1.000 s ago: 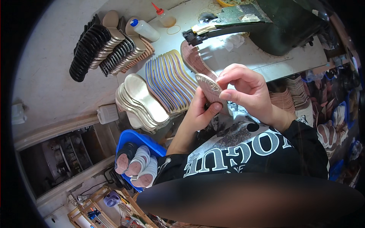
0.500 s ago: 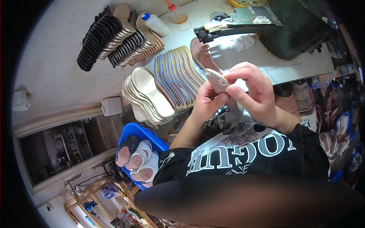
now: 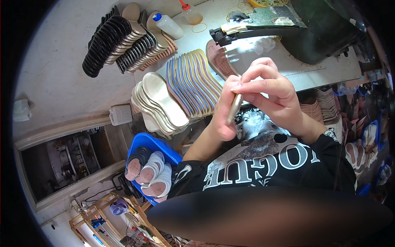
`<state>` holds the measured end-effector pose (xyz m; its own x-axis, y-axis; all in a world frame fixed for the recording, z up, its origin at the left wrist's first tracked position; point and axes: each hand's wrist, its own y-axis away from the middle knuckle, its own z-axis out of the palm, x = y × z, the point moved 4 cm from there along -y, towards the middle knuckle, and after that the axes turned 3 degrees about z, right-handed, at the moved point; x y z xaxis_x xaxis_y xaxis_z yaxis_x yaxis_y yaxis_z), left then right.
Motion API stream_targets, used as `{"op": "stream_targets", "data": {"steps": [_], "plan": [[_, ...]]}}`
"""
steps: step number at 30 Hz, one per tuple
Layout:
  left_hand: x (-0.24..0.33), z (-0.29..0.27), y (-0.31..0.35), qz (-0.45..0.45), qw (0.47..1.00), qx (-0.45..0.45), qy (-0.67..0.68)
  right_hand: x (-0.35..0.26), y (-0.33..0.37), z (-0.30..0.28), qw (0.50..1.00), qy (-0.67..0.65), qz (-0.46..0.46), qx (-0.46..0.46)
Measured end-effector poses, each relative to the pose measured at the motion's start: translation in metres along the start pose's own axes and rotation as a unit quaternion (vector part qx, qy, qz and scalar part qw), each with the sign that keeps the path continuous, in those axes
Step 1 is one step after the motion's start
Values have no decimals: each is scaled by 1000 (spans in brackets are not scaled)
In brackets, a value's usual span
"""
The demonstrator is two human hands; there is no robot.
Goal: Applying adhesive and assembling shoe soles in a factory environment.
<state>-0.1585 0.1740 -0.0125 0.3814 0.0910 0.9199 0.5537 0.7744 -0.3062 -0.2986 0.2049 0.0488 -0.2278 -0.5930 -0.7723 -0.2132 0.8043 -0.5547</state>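
A slim, pale gold shoe sole (image 3: 235, 108) stands nearly upright and edge-on above my lap, in front of the worktable. My left hand (image 3: 224, 117) wraps its palm and thumb along one side of it. At its upper end, my right hand (image 3: 271, 84) pinches with thumb and forefinger, the other fingers curled above. Most of the sole's faces are turned away or covered by my fingers. Just beyond my hands, a pinkish-brown sole (image 3: 220, 57) lies on the white table (image 3: 317, 78).
A fanned row of blue-edged soles (image 3: 191, 82) and cream soles (image 3: 162, 94) lies left of my hands. Black and gold soles (image 3: 111, 41) stand behind, near a blue-capped bottle (image 3: 169, 26). A dark machine arm (image 3: 259, 33) overhangs the table. A blue bin (image 3: 144, 142) holds more soles.
The sole has turned from showing its marked face to edge-on. My left hand has shifted down along it, and my right fingertips have moved to its upper end.
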Motion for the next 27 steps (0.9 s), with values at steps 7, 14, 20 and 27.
{"op": "stream_targets", "data": {"steps": [7,14,20,27], "plan": [[38,-9,-7,288,832,2,-474,3,13,2,963,-189,152,114],[56,-11,-9,366,713,-11,-597,5,16,2,897,-323,298,51],[56,-14,-4,345,714,-23,-609,10,20,4,823,-422,379,16],[51,-9,-2,363,721,-42,-589,35,31,29,710,-564,416,-65]]}}
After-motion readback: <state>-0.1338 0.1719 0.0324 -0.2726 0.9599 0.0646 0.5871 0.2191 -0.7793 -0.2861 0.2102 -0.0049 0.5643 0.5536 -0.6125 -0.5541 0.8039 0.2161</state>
